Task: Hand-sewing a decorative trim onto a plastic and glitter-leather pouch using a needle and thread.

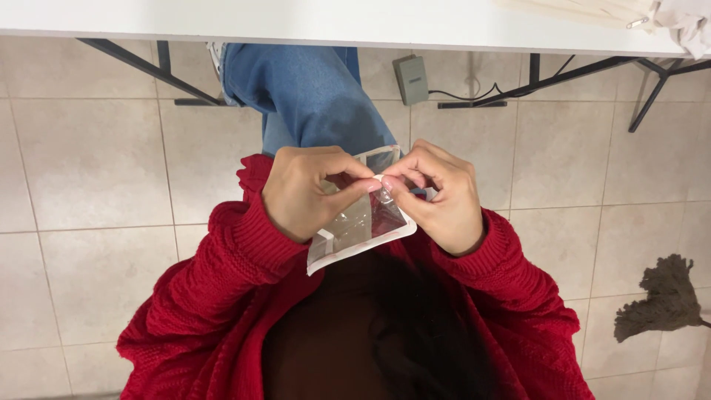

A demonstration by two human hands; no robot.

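My fingers point(374, 183) of both hands meet at the upper edge of a small clear plastic pouch point(363, 226) with a white border, thumb and forefinger of each pinched shut on the film. Left hand point(307, 191) grips the near layer; right hand point(437, 194) grips the layer opposite, and the fingertips of the two hands touch. No finger stands open; the remaining ones are curled into the palms. Judgement: to part the film cleanly, each pinch should stay close to the edge and pull evenly, apart, not twisted, so that the thin plastic does not tear crooked. The pouch hangs tilted in front of my chest, above my lap, its lower corner pointing toward my left sleeve point(244, 244); contents cannot be made out. Both sleeves are red knit. Beyond the hands lies my knee in blue jeans point(311, 89), over a tiled floor point(96, 170). A white table point(296, 22) edge runs across the top, a grey pedal point(411, 79) beneath it, and a mop head point(663, 296) lies well apart at right.
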